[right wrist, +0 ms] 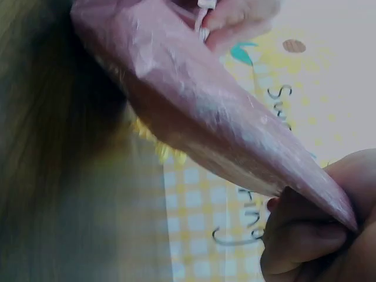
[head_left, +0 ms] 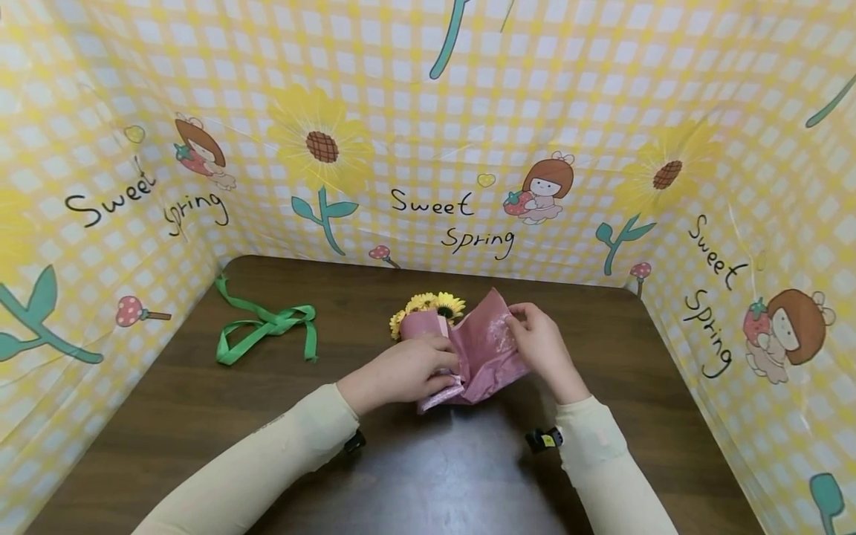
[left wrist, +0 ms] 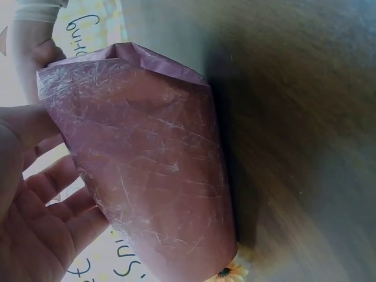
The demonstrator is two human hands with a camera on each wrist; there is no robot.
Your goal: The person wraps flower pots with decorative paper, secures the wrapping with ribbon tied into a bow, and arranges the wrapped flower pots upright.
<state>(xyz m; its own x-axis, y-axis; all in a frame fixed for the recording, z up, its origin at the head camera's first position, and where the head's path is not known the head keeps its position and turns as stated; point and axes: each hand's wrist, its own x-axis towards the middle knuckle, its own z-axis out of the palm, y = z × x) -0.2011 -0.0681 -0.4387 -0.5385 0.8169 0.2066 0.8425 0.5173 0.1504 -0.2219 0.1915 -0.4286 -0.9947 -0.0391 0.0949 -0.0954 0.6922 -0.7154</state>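
Near the middle of the counter, we have yellow flowers tucked in pink paper, blooms toward the far side. Our left hand grips the folded left part; our right hand pinches the right edge. We judge the wrapping partly done: that right flap still spreads loose, and the green ribbon lies untied at far left. Paper hides any stems and some left fingertips; both wrist views show only scraps of bloom.

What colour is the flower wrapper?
The flower wrapper is dusty pink, seen best in the head view.
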